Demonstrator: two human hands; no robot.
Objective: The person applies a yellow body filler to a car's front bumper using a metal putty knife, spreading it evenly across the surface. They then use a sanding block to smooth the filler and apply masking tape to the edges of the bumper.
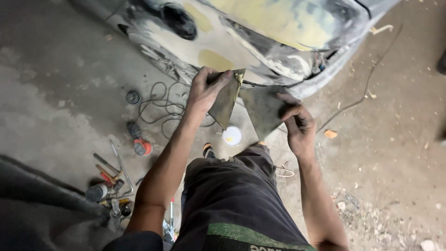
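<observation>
Below the sanded car bumper [260, 42], the left hand [204, 90] pinches one sandpaper sheet [226, 100], fingers clamped; the right hand [297, 123] grips another sheet [262, 109] beside it, over the floor [395, 139].

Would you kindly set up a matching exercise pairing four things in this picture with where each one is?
Things:
1. folded grey sandpaper sheet
2. flat dark grey sheet
3. small round white tub
4. orange-tipped power tool

Places:
A. on the concrete floor beside the coiled black cable
B. in the left hand
C. on the floor between the forearms
D. in the right hand

Pairs: 1-B, 2-D, 3-C, 4-A
</observation>
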